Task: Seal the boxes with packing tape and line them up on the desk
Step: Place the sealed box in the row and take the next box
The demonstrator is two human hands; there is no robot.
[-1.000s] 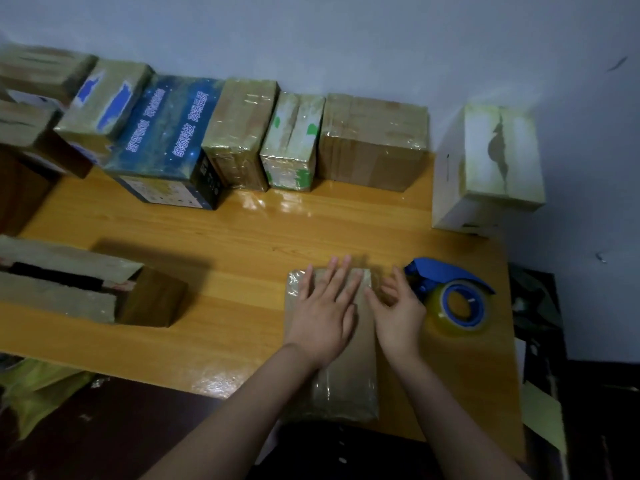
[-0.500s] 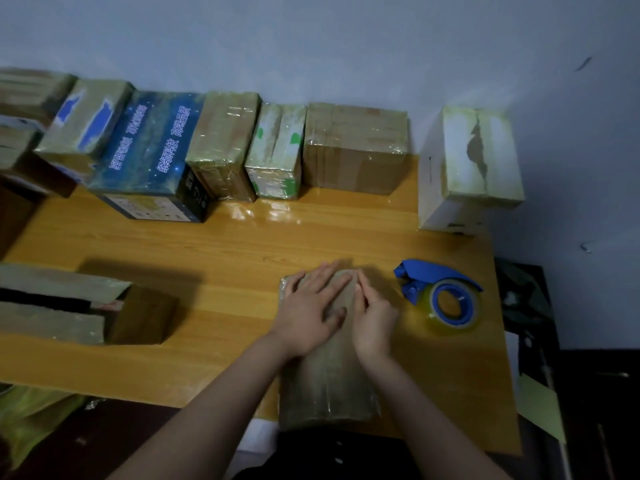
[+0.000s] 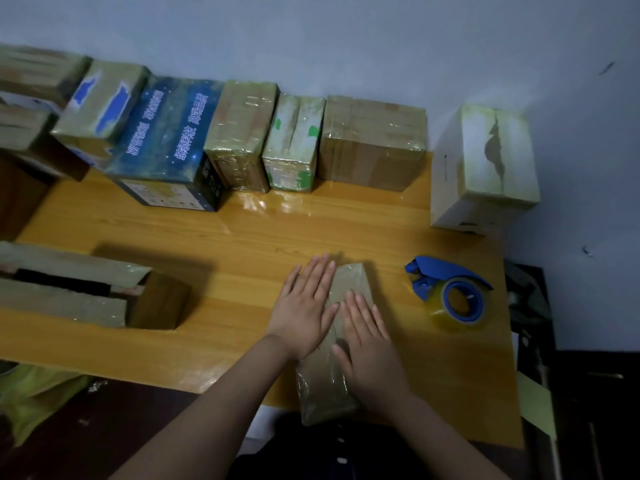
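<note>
Head view: left hand [image 3: 304, 313] & right hand [image 3: 370, 351] flat, fingers straight, gripping nothing, pressing down on narrow taped box [image 3: 349, 282] at desk [image 3: 242, 244] near edge, w/ near end seemingly overhanging. Risks: tipping box off edge by pressing on overhang; trapping wrinkles by rubbing tape unevenly. Idle tape dispenser [image 3: 453, 296] near right edge.

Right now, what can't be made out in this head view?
All head view.
Small taped box: the left hand and right hand lie flat on top, hiding its seam.
Open box: cut off by the left edge; inside too dark.
Stacked boxes, far left: cut off by the frame edge.
Tape dispenser: loose tape end too small to find.
</note>
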